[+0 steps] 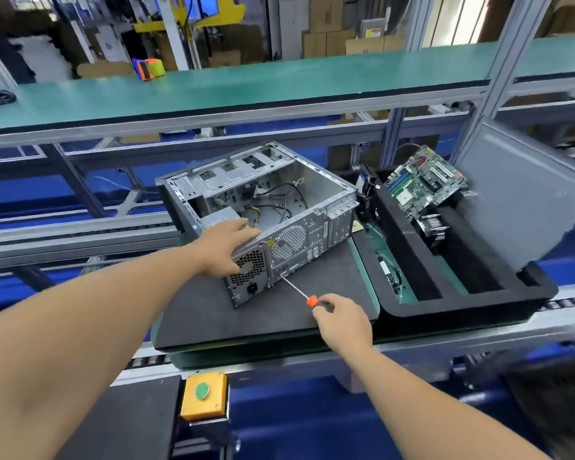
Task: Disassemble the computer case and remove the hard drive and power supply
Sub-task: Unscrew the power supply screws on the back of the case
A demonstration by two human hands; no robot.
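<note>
The open metal computer case [316, 200] lies on its side on a black foam pad [213, 310], rear panel facing me. The grey power supply [218, 218] sits in its near-left corner, with loose cables [279, 200] inside. My left hand [224, 247] rests on the case's near-left top edge, fingers straight over the power supply, thumb down on the fan grille. My right hand [341, 318] grips an orange-collared screwdriver [299, 292], whose tip touches the rear panel low down. No hard drive is visible.
A black foam tray [422, 303] stands to the right, holding a green motherboard [424, 182], a heatsink and cables. A yellow box with a green button [204, 395] sits at the near edge. A green shelf [246, 88] runs behind.
</note>
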